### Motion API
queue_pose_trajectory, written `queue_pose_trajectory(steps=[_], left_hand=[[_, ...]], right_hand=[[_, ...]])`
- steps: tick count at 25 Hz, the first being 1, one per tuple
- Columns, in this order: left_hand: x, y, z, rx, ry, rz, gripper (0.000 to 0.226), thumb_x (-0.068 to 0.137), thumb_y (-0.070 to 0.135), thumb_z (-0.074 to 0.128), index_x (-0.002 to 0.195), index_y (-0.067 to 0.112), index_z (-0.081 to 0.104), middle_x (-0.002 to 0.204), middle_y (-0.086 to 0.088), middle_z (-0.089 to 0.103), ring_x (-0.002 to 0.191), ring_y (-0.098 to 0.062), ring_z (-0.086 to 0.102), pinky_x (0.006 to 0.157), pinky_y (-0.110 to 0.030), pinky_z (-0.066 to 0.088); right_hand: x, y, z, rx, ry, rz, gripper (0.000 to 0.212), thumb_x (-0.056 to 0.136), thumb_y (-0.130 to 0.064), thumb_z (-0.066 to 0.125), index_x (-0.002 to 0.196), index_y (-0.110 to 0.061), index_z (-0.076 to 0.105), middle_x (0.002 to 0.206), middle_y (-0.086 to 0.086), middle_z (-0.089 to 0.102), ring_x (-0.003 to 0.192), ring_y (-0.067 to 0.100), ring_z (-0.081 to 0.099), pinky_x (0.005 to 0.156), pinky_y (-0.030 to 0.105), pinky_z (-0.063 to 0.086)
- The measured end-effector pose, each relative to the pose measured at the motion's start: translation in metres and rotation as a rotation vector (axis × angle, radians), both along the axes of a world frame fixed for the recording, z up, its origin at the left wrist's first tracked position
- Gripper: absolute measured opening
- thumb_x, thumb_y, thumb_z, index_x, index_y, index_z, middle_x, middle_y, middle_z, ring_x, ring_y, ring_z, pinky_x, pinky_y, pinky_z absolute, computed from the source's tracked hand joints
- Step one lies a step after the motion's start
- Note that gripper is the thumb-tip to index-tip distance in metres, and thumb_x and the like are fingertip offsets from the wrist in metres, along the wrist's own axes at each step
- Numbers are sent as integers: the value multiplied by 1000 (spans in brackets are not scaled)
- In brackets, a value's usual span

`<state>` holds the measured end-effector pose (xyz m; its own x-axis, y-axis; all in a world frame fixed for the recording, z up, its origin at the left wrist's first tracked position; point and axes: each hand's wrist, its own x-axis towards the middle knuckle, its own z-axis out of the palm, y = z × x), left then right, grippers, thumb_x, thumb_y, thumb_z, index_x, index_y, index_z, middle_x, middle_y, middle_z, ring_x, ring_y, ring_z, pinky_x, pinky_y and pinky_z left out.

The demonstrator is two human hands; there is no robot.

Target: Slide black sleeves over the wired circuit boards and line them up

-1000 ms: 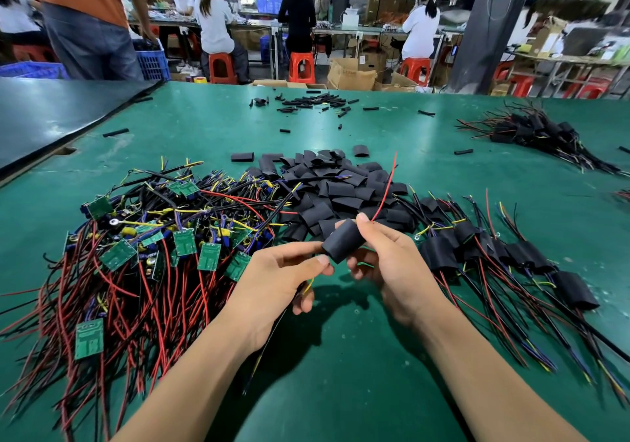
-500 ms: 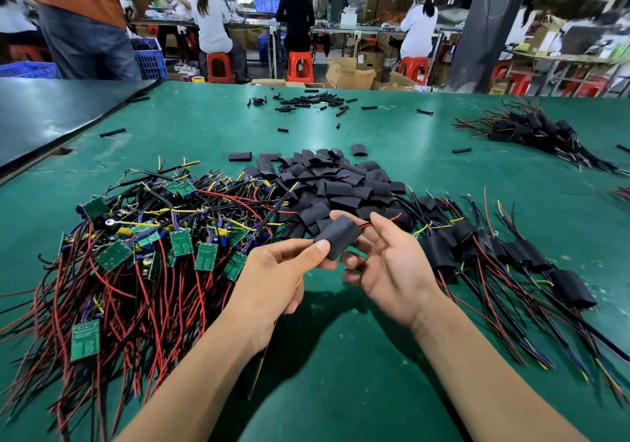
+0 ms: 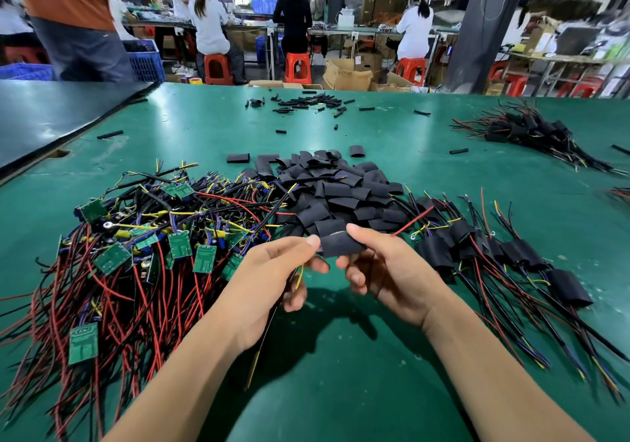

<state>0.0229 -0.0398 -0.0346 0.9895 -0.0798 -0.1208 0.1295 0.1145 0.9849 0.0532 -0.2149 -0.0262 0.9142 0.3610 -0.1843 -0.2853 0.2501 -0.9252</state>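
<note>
Green worktop [image 3: 341, 390], near edge: left hand [image 3: 269, 281] pinches wires [image 3: 299, 276], right hand [image 3: 385, 271] pinches black sleeve [image 3: 341, 245]; keeping wires taut should seat it squarely.

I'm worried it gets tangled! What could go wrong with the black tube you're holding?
The sleeve is only pinched by the right hand, so it could slip askew. The wires hanging from the left hand dangle beside the heap of bare boards and might snag there. The red wire poking out could catch on the finished row.
</note>
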Motion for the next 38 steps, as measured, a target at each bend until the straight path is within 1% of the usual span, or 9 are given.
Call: queue_pose_trajectory(steps=[4, 9, 15, 20, 23, 29, 32, 35, 38], left_hand=[[5, 1, 2, -196, 118, 32, 60, 98, 60, 31, 116, 15, 65, 96, -11, 75, 60, -21, 67, 50, -25, 51], [8, 3, -2, -237, 176, 74, 76, 97, 66, 18, 114, 8, 64, 82, -12, 72, 55, -20, 63, 49, -27, 47], [9, -1, -10, -129, 177, 103, 54, 104, 46, 35, 109, 1, 65, 79, -13, 70, 51, -20, 58, 47, -27, 46], [8, -4, -11, -212, 229, 223, 28, 102, 22, 52, 107, -4, 60, 78, -18, 70, 53, -22, 66, 49, -26, 55], [4, -5, -8, -167, 199, 181, 26, 102, 21, 51, 100, -3, 62, 75, -15, 68, 51, -21, 63, 48, -25, 53], [-11, -17, -9, 585, -264, 83, 25, 77, 23, 59, 58, 9, 52, 51, 0, 48, 48, -13, 40, 50, -29, 33], [-15, -17, -12, 589, -339, 62, 26, 65, 25, 52, 50, 12, 35, 48, 2, 35, 49, -13, 31, 49, -30, 26], [-11, -10, -15, 422, -257, 137, 25, 63, 20, 51, 49, 4, 38, 46, -5, 37, 48, -16, 32, 51, -32, 26], [-9, -7, -13, 344, -222, 190, 23, 66, 15, 51, 45, 12, 42, 40, 0, 36, 40, -14, 29, 45, -26, 21]], right_hand=[[7, -4, 8, 330, 115, -354, 24, 95, -25, 57, 82, -7, 67, 63, 8, 63, 42, 13, 47, 39, 21, 40], [8, -20, 10, 633, 126, -746, 28, 102, -23, 47, 91, -6, 66, 73, 7, 71, 49, 13, 56, 47, 20, 49], [6, -26, 8, 784, 260, -920, 31, 101, -38, 51, 103, -8, 53, 96, 15, 74, 46, 17, 57, 46, 19, 48], [4, -25, 7, 908, 340, -855, 46, 94, -56, 56, 85, -12, 48, 66, 7, 64, 39, 13, 53, 39, 16, 41], [4, -15, 5, 722, 258, -760, 43, 100, -47, 52, 74, -12, 53, 62, 4, 60, 39, 12, 49, 38, 16, 38], [4, 26, -15, -33, -129, -449, 15, 97, -15, 62, 83, -11, 67, 63, 1, 66, 44, 9, 49, 43, 20, 39], [8, 45, -26, -394, -288, -172, 8, 92, -14, 70, 88, -18, 76, 75, -5, 74, 63, 5, 63, 61, 19, 50], [22, 60, -21, -401, -265, 22, 5, 89, -22, 75, 93, -20, 77, 81, -5, 76, 70, 5, 66, 65, 17, 51], [35, 76, -15, -358, -189, 79, 7, 85, -23, 79, 89, -19, 76, 76, -4, 72, 66, 9, 62, 57, 18, 48]])
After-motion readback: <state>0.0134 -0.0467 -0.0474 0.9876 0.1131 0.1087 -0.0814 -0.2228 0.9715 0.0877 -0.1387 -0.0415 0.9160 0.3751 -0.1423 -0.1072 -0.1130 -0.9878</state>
